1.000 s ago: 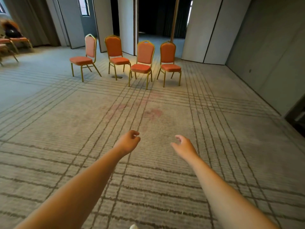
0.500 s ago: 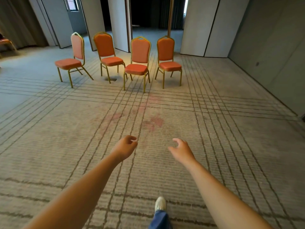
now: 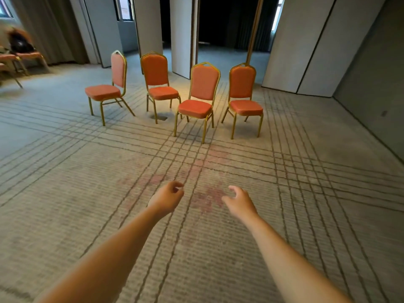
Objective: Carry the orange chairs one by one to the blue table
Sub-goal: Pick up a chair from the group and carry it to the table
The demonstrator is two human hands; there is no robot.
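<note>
Head view. Both forearms reach forward over a grey carpet (image 3: 65, 193) patterned with crossing dark lines. The left hand (image 3: 167, 199) is empty, with its fingers loosely curled toward the thumb. The right hand (image 3: 239, 203) is also empty, with its fingers relaxed, slightly bent and spread. Neither hand touches anything. Between and just beyond the hands the carpet carries a faded reddish patch (image 3: 207, 199).

The four orange chairs stand on the carpet in a loose row ahead, well apart from the hands, all upright on gold-coloured frames. The leftmost chair (image 3: 102, 91) is turned sideways, so that its seat points left and its back shows edge-on. The second chair (image 3: 155, 72) faces the camera and stands farthest back, with a small dark floor recess (image 3: 159, 117) beside its front leg. The third chair (image 3: 204, 83) faces the camera and stands nearest to the hands. The rightmost chair (image 3: 242, 82) stands just beside it, angled slightly to the right.

Behind the row, tall pale partition panels (image 3: 306, 40) stand partly open onto a dark room. At far left, in front of a curtain (image 3: 50, 29), are further chairs (image 3: 28, 54) of a similar colour. One of them carries a dark object (image 3: 19, 43) too blurred to identify.
</note>
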